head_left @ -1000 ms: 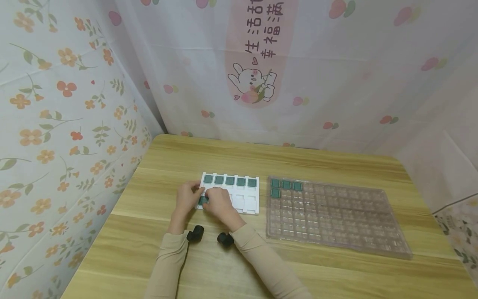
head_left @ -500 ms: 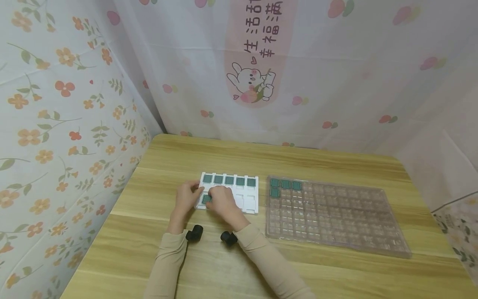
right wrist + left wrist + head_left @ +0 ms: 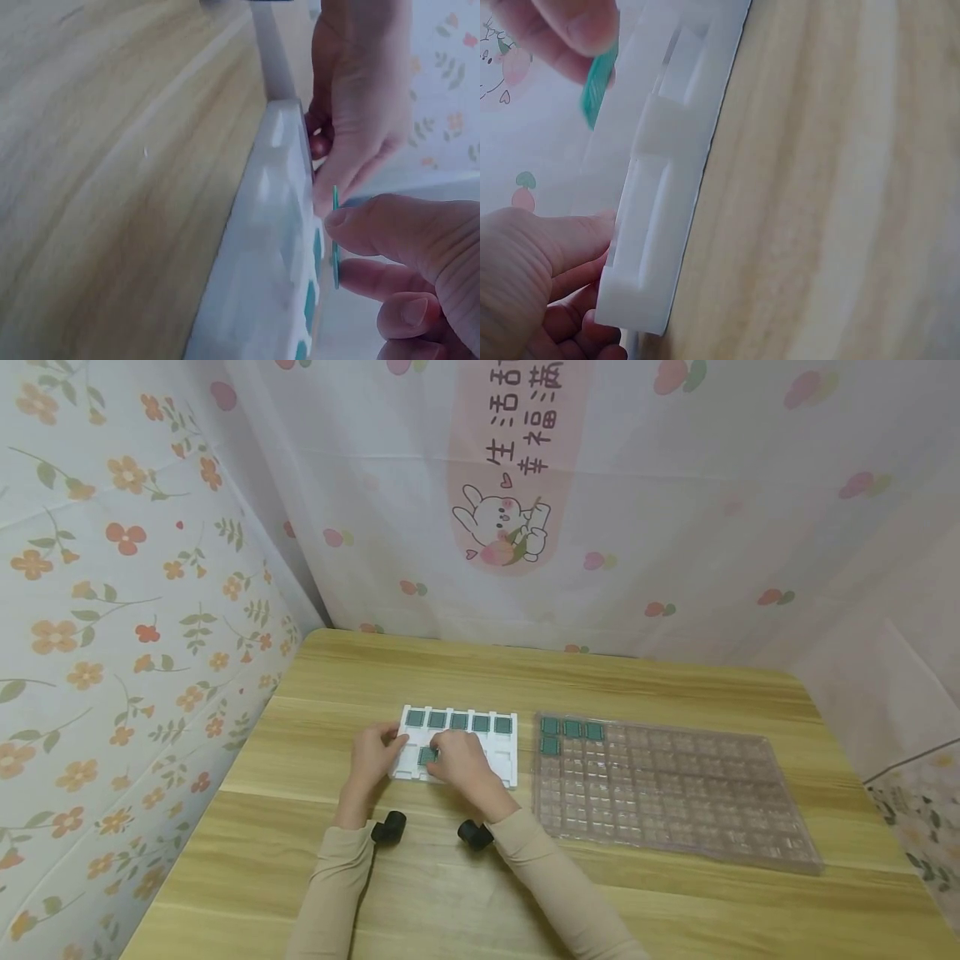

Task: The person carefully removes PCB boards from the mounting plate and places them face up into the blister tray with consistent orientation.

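The head camera peers forward and down over the tabletop point(image 3: 435, 893), far enough back to catch the wall cloth point(image 3: 637, 527) along the top of the frame. The left wrist camera works right up close, its picture turned sideways, tabletop filling the right and cloth the left. The right wrist camera, just as near, is tipped the other way: tabletop at left, its gaze running past the right hand point(image 3: 442, 255) toward the left hand point(image 3: 364, 105) near the top. All three views share the white tray point(image 3: 251, 262) and both hands.
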`<state>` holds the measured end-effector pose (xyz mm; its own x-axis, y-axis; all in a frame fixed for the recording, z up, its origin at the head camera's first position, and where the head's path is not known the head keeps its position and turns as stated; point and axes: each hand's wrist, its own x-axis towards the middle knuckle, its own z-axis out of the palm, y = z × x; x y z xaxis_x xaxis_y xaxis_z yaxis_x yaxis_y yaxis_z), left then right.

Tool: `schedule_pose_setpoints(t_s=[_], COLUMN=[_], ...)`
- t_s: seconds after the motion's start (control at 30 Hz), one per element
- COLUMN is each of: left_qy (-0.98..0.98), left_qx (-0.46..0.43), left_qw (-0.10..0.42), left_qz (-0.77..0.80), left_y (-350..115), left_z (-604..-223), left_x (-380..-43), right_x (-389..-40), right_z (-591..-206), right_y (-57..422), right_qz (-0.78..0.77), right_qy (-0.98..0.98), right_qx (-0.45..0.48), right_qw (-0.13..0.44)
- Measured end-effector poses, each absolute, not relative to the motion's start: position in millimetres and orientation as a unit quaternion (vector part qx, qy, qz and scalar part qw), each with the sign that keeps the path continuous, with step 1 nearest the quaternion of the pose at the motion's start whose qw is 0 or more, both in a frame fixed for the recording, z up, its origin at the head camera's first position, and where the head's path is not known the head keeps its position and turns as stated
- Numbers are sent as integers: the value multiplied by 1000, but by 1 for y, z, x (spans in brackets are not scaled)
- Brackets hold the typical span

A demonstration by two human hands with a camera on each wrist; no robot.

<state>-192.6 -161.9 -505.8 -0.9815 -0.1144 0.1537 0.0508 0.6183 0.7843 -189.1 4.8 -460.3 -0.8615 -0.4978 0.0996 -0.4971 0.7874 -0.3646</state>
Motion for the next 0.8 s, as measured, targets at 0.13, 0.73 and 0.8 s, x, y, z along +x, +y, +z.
schedule_pose_setpoints(t_s=[0.13, 0.73, 0.8], left_qy=[-895, -895, -895], left_qx=[19, 16, 16], left_qw=[90, 108, 109], left_qz=[-436, -434, -432], left_y=[-162, -162, -162], left_z=[-506, -511, -512], left_x=[-192, -194, -195], right_x=[-190, -191, -193], right_z=[-458, -451, -452], right_y=[12, 46, 50], right_qz=[-197, -239, -239], right_qy=[946, 941, 940], right_qx=[-258, -241, -243], right_qw=[7, -10, -21])
